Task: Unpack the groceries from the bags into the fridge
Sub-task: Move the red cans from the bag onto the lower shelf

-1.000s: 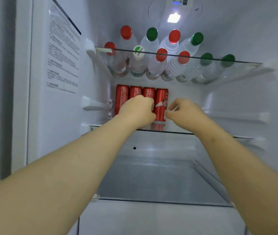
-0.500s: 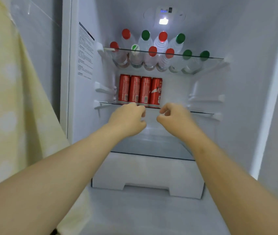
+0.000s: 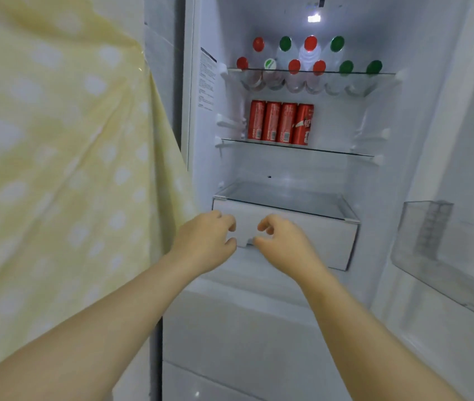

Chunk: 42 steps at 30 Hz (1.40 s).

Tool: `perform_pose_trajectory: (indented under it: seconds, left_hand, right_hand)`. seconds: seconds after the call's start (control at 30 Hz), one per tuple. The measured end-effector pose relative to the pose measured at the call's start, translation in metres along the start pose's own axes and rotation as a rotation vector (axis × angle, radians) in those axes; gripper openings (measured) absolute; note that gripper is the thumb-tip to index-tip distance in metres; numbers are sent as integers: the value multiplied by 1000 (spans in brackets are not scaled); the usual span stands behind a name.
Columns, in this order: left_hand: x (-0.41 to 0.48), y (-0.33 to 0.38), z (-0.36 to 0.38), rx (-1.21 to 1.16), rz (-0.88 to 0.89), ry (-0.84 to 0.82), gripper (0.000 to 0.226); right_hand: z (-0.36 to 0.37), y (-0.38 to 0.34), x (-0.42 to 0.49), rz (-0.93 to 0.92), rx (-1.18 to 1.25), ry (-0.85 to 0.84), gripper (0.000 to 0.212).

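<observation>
Since leaving the cans, left hand and right hand dropped — empty.

Right of the cans, I see the middle shelf bare, so a hand could pass. Above the cans, bottles crowd the top shelf from side to side. Below the cans, the lower shelf over the drawer lies bare. Far left of the cans, a yellow curtain hangs just beside the fridge.
</observation>
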<state>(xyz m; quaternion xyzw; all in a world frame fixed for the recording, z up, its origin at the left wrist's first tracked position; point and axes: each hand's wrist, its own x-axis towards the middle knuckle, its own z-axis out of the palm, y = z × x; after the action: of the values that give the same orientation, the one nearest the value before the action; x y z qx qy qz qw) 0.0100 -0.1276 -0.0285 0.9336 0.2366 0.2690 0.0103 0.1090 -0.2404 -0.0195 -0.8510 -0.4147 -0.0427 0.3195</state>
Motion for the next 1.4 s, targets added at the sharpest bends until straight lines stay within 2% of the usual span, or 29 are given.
perform_pose_trajectory:
  seconds: [0.13,0.27,0.67,1.0,1.27,1.4]
  left_hand:
    - [-54,-6,-13,16,-68,19,30]
    - [-113,-22,-35,147,-119,53,32]
    - [-356,-60,-152,350,-505,124,35]
    - [-537,-41,-223,465,-842,234,31]
    - [-619,-11,-244,571,-1099,341,28]
    - [-652,8,-242,602,-1237,310,27]
  right_hand:
    - [19,-18,-37,-57,43,-64,34]
    - [33,-47,-78,-166,81,-84,35]
    - [88,-178,-254,-500,302,-354,33]
    - [114,-262,-402,-783,455,-603,31]
    - [129,-299,-471,-1017,491,-815,29]
    - [136,-301,-499,-1118,482,-950,29]
